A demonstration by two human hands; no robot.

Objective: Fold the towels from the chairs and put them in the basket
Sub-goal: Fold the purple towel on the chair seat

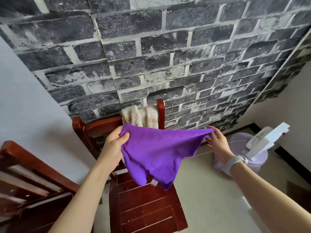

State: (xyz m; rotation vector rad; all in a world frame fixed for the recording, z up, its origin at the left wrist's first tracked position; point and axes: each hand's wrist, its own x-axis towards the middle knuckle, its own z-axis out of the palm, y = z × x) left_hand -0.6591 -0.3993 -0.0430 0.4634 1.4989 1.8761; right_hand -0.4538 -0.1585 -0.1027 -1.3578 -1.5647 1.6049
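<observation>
Purple towel [152, 153] hangs above the chair seat [144, 206], my left grip [116, 142] pinched shut on one corner, my right grip [217, 142] loosely open-fingered on the other; I should pull the top edge taut before folding.

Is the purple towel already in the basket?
No, the purple towel hangs between the left hand and right hand above the chair.

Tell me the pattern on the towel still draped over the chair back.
Cream towel with faded orange stripes or blotches, seen in the head view.
</observation>
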